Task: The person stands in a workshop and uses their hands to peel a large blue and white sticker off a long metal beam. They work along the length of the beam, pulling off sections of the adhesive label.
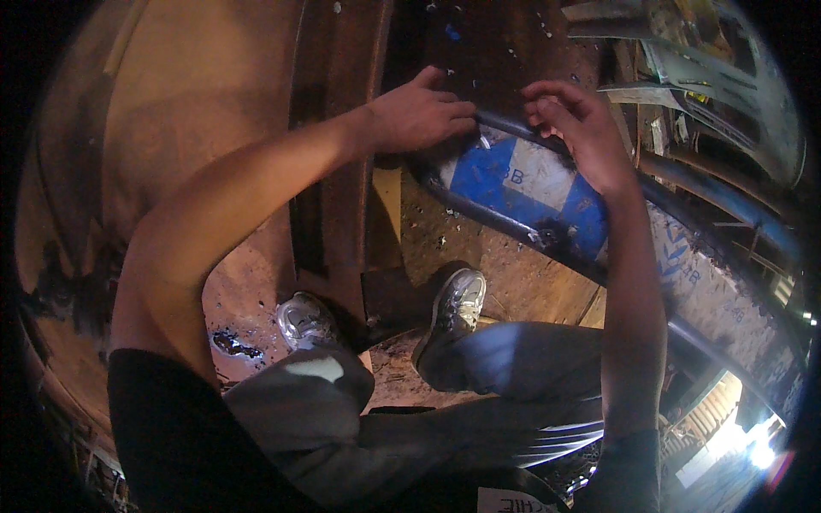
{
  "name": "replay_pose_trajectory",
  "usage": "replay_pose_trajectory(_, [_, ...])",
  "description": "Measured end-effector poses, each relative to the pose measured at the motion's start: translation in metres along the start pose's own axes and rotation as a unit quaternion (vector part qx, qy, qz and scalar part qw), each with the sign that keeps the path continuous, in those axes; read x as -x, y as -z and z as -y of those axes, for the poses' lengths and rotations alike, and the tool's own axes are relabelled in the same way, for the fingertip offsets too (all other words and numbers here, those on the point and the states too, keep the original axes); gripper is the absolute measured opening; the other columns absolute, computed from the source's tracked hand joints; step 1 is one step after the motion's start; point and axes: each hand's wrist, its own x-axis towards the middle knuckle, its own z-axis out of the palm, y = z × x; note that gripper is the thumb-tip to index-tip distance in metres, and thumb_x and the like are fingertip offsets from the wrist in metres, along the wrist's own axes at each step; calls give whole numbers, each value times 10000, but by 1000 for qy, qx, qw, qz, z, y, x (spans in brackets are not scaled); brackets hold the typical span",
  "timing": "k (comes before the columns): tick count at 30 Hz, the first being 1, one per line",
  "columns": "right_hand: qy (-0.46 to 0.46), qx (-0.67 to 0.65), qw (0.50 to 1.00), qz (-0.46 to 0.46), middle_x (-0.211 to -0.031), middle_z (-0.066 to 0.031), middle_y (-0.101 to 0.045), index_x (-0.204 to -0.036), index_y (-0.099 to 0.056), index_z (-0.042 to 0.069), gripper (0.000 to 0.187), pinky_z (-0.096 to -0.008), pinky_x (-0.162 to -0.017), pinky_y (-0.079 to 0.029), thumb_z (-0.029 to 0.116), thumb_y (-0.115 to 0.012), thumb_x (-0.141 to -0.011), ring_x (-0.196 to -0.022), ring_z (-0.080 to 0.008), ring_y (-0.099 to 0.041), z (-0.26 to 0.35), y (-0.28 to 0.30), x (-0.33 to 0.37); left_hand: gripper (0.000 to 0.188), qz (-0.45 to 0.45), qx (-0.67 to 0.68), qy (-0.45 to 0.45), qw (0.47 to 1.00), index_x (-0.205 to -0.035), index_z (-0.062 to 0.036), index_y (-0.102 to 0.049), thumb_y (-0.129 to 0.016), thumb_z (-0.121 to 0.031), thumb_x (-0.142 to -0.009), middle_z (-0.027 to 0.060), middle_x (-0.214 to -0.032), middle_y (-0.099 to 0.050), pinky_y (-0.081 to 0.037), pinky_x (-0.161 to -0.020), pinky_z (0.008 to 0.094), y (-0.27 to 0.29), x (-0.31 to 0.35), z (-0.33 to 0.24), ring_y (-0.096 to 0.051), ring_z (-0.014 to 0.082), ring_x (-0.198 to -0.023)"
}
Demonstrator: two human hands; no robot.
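A long panel (pixel 556 205) with blue and white blocks and a dark raised rim slants from the upper middle to the lower right. My left hand (pixel 419 115) is at its upper left end, thumb raised, the other fingers reaching right to the rim; whether they press on it I cannot tell. Over the panel's far edge is my right hand (pixel 575 128), its fingers loosely bent and apart, with nothing seen between them. A small shiny bit (pixel 485 139) shows on the panel just beside the left fingertips.
Grey slotted parts (pixel 727 68) and a blue bar (pixel 718 192) crowd the right side. A dark upright metal channel (pixel 329 171) stands left of the panel. My shoes (pixel 462 299) rest on a stained brown floor with a dark wet patch (pixel 235 344). A bright lamp (pixel 761 453) glares at lower right.
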Motion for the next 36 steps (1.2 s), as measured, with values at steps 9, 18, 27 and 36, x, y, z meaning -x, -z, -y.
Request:
replay_pose_trajectory(9, [-7,-33,999,18,-925,-49,-637,-1126,-606,11,271,-235,-731,-459,182,-580,-919,-833,-93,-579,-1,0,-5,370,-38,128,117,984,-1167,-171,-552,-546,-118,-801,3,-1193,-543,-310,-980,455,-10,20,-13,-508,178,-1128])
replay_pose_trajectory(18, [-10,-40,999,19,-923,-33,-639,-1130,-605,20,268,-228,-718,-466,161,-593,-902,-822,-82,-588,-5,2,-8,261,-75,14,45,996,-1017,-181,-659,-579,-168,-769,-12,-1043,-619,-308,-983,482,-8,12,-6,-550,175,-1033])
replay_pose_trajectory(27, [-6,-73,997,29,-953,-39,-639,-1129,-603,19,272,-233,-736,-470,160,-607,-896,-846,-93,-591,-5,5,-6,263,-43,-45,46,997,-1060,-145,-597,-518,-152,-809,0,-1067,-594,-331,-948,476,-20,18,-23,-550,155,-1061])
replay_pose_trajectory(36, [-26,-35,999,5,-969,-50,-631,-1138,-599,14,279,-234,-738,-469,174,-588,-909,-847,-95,-579,-1,2,-6,243,-12,138,212,968,-1052,-163,-601,-593,-162,-810,41,-1029,-600,-347,-900,475,-1,44,-14,-551,222,-1045])
